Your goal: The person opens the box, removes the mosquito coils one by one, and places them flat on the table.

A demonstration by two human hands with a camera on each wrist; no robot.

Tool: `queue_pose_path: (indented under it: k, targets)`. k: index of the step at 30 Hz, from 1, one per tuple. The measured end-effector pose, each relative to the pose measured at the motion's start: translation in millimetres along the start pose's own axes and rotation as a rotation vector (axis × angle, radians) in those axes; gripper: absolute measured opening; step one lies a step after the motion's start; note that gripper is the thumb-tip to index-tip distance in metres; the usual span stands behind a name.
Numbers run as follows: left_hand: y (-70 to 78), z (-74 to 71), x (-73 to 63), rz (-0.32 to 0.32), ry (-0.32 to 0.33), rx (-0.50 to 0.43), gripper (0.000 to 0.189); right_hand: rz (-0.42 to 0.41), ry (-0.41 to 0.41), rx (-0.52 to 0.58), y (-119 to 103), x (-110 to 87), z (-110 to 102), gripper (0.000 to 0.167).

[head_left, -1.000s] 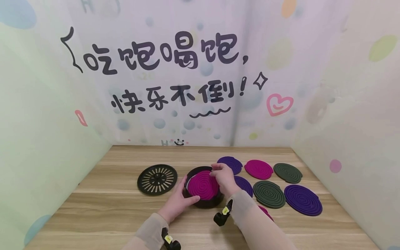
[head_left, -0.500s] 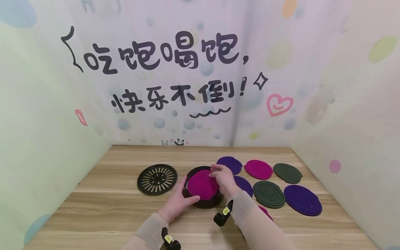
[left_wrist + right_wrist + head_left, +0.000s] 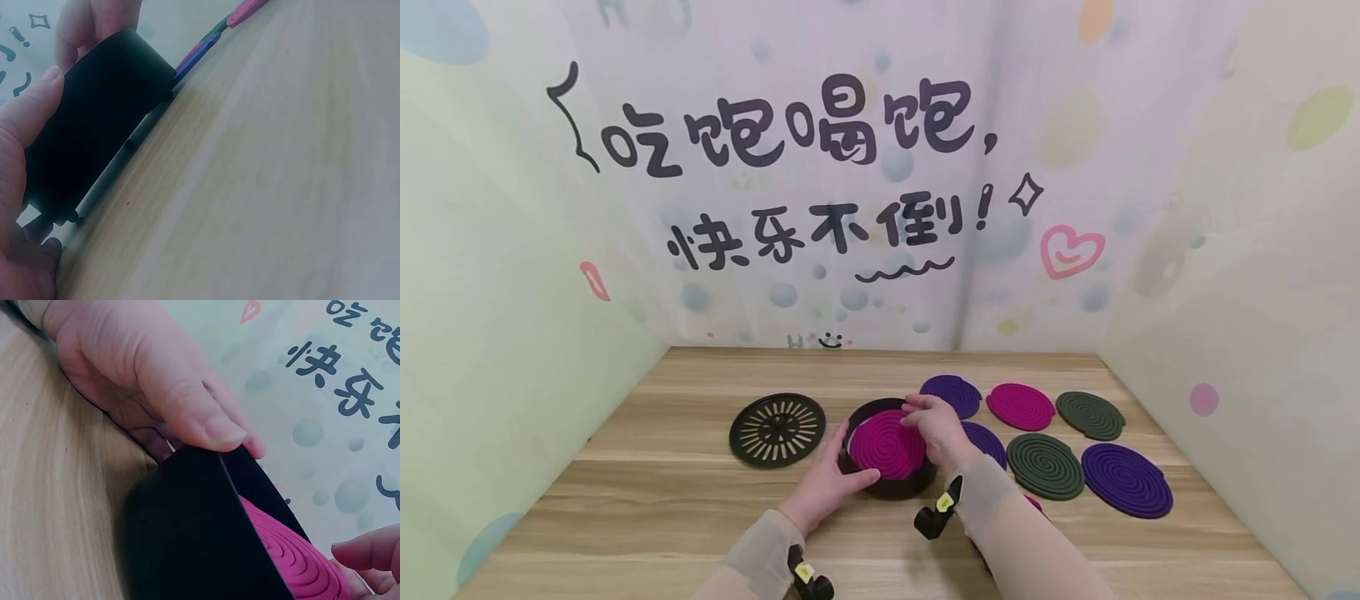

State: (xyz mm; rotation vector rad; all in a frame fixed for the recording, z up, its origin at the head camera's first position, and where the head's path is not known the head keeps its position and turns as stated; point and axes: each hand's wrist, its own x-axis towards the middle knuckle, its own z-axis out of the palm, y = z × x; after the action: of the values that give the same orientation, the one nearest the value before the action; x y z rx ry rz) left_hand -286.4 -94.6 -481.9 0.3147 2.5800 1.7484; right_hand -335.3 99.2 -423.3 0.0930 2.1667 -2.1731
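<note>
In the head view a round black mosquito coil holder (image 3: pixel 891 490) stands mid-table with a magenta mosquito coil (image 3: pixel 887 446) inside it. My left hand (image 3: pixel 823 487) grips the holder's left side, its thumb over the near wall. In the right wrist view that left thumb (image 3: pixel 215 428) lies on the rim. At the far right of the holder, my right hand (image 3: pixel 942 429) pinches the coil's edge, its fingertips inside the rim. The holder's small feet (image 3: pixel 67 217) show near the tabletop in the left wrist view.
A slotted black lid (image 3: pixel 777 429) lies left of the holder. On the right lie several flat coils: purple (image 3: pixel 1127 479), green (image 3: pixel 1047 467) and magenta (image 3: pixel 1021 407). Another magenta coil (image 3: pixel 1034 502) is mostly hidden under my right forearm. Patterned walls enclose the table.
Both hands stay almost in place. The magenta coil shifts very slightly within the holder, and the right wrist turns a little.
</note>
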Motion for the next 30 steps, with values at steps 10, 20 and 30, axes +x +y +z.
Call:
queue_pose_path:
  k: [10, 20, 30]
  targets:
    - [2.2, -0.6, -2.0, -0.003, 0.002, 0.013, 0.105, -0.003, -0.01, -0.029, 2.0, 0.8, 0.2, 0.048]
    - [1.2, -0.2, -0.3, -0.014, -0.001, 0.025, 0.105, 0.051, -0.025, -0.082, 0.6, 0.1, 1.0, 0.049]
    - [1.6, -0.4, 0.2, -0.018, -0.002, 0.02, 0.105, 0.079, -0.059, -0.091, 0.0, 1.0, 0.6, 0.048]
